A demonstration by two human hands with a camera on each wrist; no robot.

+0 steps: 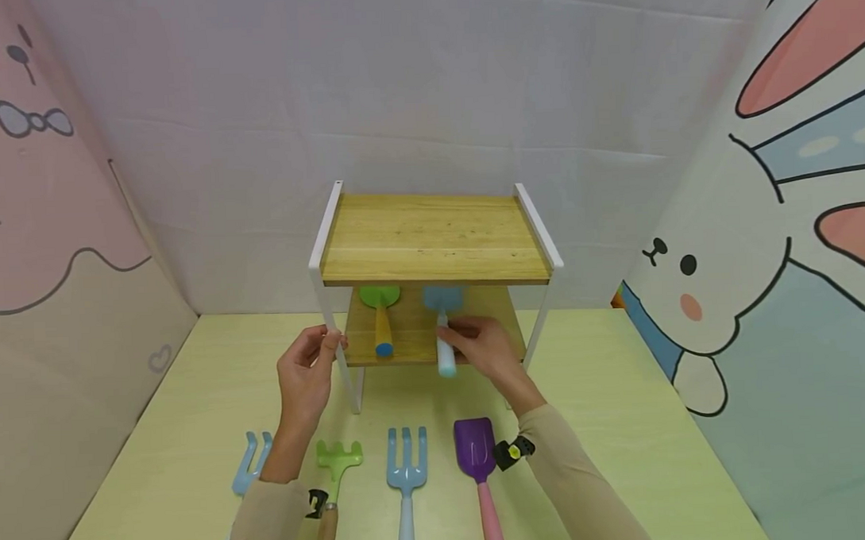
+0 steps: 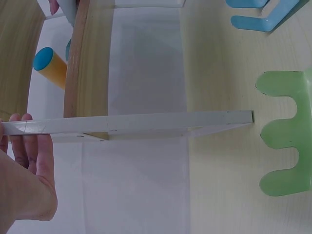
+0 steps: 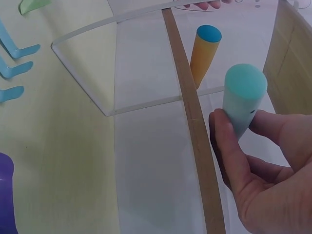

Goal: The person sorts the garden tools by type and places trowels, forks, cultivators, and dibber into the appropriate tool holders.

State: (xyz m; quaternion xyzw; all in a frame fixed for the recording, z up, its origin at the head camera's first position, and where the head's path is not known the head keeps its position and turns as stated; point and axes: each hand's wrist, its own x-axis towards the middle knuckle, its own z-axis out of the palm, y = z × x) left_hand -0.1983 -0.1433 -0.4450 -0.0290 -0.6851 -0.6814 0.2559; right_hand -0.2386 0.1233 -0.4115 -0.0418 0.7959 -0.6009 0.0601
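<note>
Shovel (image 1: 444, 301), pale blue, is sitting over the lower shelf (image 1: 413, 334), beside the green scoop (image 1: 382, 323); whether it is touching is not showing; the right hand (image 1: 484, 349) is pinching its handle (image 1: 446, 357); the left hand (image 1: 303, 378) is gripping the rack's left front leg (image 1: 346, 376); careful placing would be bracing that leg, lowering the handle gently.
</note>
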